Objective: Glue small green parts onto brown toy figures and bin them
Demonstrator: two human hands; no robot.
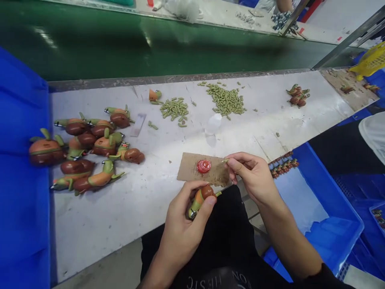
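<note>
My left hand [188,218] is wrapped round a small brown, orange and green figure [199,199] at the front edge of the table. To its right, my right hand [251,172] pinches a tiny green piece [225,160] between thumb and fingertips. Between and just beyond my hands lies a piece of brown cardboard [187,170] with a red, glossy round cap [203,165] on it. Two heaps of small green pieces, a smaller one [174,108] and a larger one [227,100], are spread farther back on the white table.
Several figures [104,146] lie at the left beside a blue bin [24,168]; a small cluster [297,95] sits at the back right. A blue crate [339,224] with rows of figures stands at the right. Behind the table runs a green belt [180,52]. Part of another person shows at right.
</note>
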